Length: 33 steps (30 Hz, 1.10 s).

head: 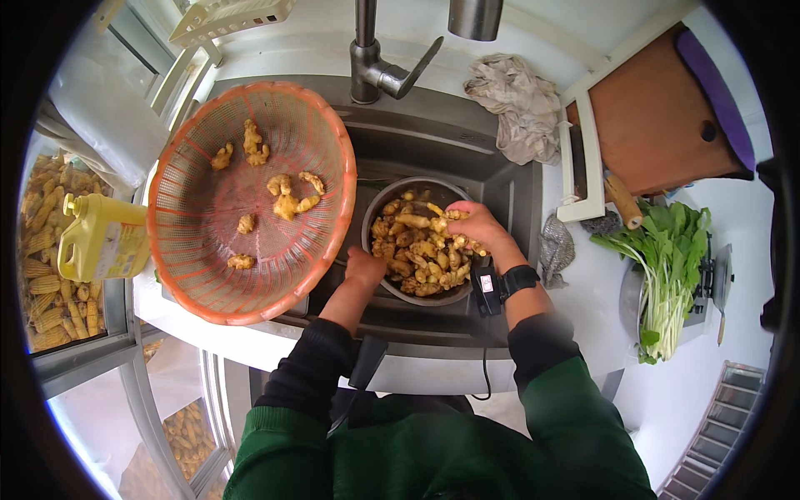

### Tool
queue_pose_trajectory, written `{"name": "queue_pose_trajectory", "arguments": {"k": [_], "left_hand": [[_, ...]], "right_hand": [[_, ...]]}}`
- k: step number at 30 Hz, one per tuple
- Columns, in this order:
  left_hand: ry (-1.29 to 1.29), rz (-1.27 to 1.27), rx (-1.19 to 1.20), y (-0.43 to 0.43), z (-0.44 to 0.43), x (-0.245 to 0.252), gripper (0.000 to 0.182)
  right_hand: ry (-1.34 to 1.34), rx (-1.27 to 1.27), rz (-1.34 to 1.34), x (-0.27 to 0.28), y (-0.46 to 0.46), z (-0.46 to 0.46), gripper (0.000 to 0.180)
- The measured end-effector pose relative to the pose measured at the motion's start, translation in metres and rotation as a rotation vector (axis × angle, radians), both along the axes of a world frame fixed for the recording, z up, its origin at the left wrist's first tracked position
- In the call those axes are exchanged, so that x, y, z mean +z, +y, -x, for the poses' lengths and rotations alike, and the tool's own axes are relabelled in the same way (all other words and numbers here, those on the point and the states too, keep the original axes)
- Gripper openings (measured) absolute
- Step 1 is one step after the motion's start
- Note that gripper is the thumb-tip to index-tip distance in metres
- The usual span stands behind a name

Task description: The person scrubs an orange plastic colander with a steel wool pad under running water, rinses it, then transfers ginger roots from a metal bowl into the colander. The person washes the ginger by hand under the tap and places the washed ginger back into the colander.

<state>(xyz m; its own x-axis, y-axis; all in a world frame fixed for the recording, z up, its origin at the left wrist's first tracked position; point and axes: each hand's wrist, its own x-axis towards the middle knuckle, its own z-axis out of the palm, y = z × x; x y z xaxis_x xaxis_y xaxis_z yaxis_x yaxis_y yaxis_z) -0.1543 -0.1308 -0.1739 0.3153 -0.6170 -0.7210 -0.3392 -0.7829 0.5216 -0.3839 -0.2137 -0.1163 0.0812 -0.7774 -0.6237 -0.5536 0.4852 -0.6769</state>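
A round metal bowl (417,302) full of knobbly ginger roots (426,250) sits in the dark sink. My right hand (480,226) grips a piece of ginger root at the bowl's right side. At the bowl's left rim is my left hand (365,265), its fingers curled and partly hidden; whether it holds anything does not show. Left of it, a large orange plastic basket (347,187) rests tilted over the sink's edge, with several ginger pieces (285,205) scattered inside.
Above the sink stands a metal faucet (369,69). A crumpled cloth (522,106) lies behind the right corner. Leafy greens (669,275) rest on a pan at the right, near a cutting board (662,119) in a rack. A yellow jug (106,237) stands left of the basket.
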Motion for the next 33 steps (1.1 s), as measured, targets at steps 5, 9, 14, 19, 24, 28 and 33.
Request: {"name": "queue_pose_trajectory", "arguments": {"k": [5, 9, 14, 19, 24, 28, 33], "left_hand": [[-0.145, 0.321, -0.261, -0.007, 0.004, 0.042, 0.044], [0.028, 0.307, -0.239, -0.011, 0.003, 0.051, 0.039], [0.157, 0.204, -0.248, -0.008, 0.005, 0.045, 0.034], [0.293, 0.234, -0.254, -0.01, 0.003, 0.032, 0.036], [0.498, 0.192, -0.12, -0.013, 0.009, 0.03, 0.038], [0.356, 0.121, -0.077, -0.016, 0.014, 0.037, 0.032], [0.319, 0.377, -0.39, -0.033, 0.012, 0.008, 0.034]], "right_hand": [[-0.183, -0.196, 0.002, 0.053, 0.013, 0.005, 0.042], [-0.332, -0.188, 0.077, 0.116, 0.021, -0.008, 0.044], [-0.701, -0.067, 0.15, 0.176, 0.01, -0.075, 0.049], [-1.079, -0.046, -0.046, 0.171, -0.002, -0.186, 0.082], [-0.969, -0.129, -0.042, 0.163, -0.001, -0.192, 0.07], [-1.011, -0.069, 0.097, 0.137, -0.01, -0.121, 0.058], [-0.337, -0.231, -0.158, 0.053, -0.014, -0.032, 0.059]]}}
